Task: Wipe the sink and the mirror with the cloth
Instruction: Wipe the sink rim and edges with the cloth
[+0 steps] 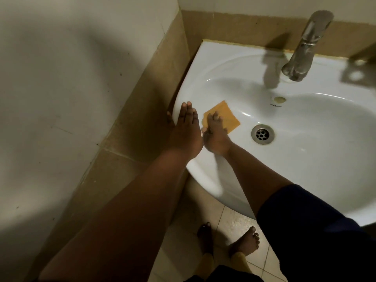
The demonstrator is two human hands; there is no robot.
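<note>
A white sink (317, 159) fills the right of the head view. An orange cloth (225, 115) lies flat on the inner left slope of the bowl. My right hand (214, 135) presses down on the cloth's near corner with spread fingers. My left hand (186, 127) lies flat on the sink's left rim, fingers straight and the thumb over the outer edge. The mirror is out of view.
A metal tap (303, 47) stands at the back of the sink, over the bowl. The drain (262, 134) sits in the bowl's middle, with an overflow hole (279, 99) behind it. A tan tiled ledge (142, 110) and white wall run along the left. My bare feet (244, 243) stand on floor tiles.
</note>
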